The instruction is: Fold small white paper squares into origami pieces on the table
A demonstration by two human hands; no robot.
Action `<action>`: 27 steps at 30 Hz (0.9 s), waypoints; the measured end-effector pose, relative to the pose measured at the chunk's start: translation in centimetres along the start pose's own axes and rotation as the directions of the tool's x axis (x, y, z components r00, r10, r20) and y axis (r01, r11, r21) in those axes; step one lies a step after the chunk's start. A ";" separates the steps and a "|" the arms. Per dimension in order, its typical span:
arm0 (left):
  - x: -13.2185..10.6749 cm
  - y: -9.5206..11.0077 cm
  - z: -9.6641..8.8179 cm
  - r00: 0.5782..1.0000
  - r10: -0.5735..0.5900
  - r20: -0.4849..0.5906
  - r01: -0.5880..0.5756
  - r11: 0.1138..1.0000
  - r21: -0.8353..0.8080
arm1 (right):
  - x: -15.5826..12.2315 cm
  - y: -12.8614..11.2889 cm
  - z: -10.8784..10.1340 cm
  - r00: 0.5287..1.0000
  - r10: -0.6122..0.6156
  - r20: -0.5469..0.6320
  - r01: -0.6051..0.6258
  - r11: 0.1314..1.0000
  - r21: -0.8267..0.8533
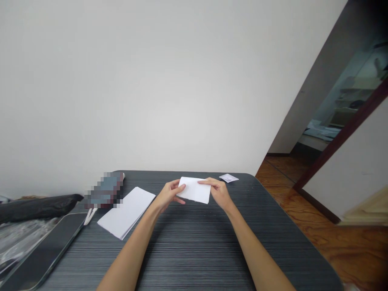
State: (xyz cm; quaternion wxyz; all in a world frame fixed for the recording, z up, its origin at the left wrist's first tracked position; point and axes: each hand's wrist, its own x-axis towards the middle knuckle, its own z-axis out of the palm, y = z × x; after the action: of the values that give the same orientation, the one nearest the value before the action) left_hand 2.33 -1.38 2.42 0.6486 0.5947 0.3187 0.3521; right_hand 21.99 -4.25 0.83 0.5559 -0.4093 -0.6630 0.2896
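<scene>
Plain white wall point(194, 89) is seen from the head view behind a dark, wood-grained worktop point(194, 250) with rounded corners, and brown wooden floor point(363, 246) is shown to the right. Above the middle of the worktop, a small folded rectangle of white paper point(194, 190) is held up between two bare hands. Its left edge is gripped by the left hand point(167, 196), the thumb laid over the front and the other fingers behind it. By the right hand point(220, 193), the upper right corner is pinched, the index finger extended along the face. Beyond the right hand, a small white diamond-shaped paper piece point(229, 178) is laid near the far edge. Left of the left hand, a stack of white paper sheets point(127, 212) is placed at a slant, beside a pixelated dark object point(106, 190). Farther left, a black, flat, rounded panel point(45, 250) is seen by crumpled clear plastic wrapping point(24, 240); whether anything is contained in the wrapping cannot be told. Through the doorway, pale shelves point(354, 99) are filled with indistinct items.
</scene>
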 end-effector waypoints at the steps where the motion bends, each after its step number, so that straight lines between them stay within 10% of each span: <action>1: 0.1 -0.2 0.0 0.999 0.049 -0.021 -0.048 0.998 0.037 | 0.0 0.0 -0.1 1.000 -0.010 0.008 0.010 1.000 -0.022; 6: 0.7 -0.9 -0.9 0.950 0.273 -0.154 -0.214 0.923 0.319 | 0.0 -0.8 -1.0 0.987 0.025 0.159 -0.024 1.000 -0.012; 13: -0.2 -0.4 -0.5 0.935 0.341 0.095 -0.319 0.697 0.642 | -0.4 -1.7 1.1 0.992 0.065 0.111 -0.064 0.998 -0.007; 27: 0.3 -1.4 1.2 0.926 0.208 -0.316 -0.168 0.974 0.150 | -0.3 -1.4 2.2 0.978 0.172 -0.116 -0.156 0.979 0.131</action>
State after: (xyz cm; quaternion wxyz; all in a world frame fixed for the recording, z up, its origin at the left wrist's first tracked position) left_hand 3.57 -1.82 1.11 0.5123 0.5932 0.3846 0.4875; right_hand 19.53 -5.04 1.38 0.5947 -0.4457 -0.5716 0.3477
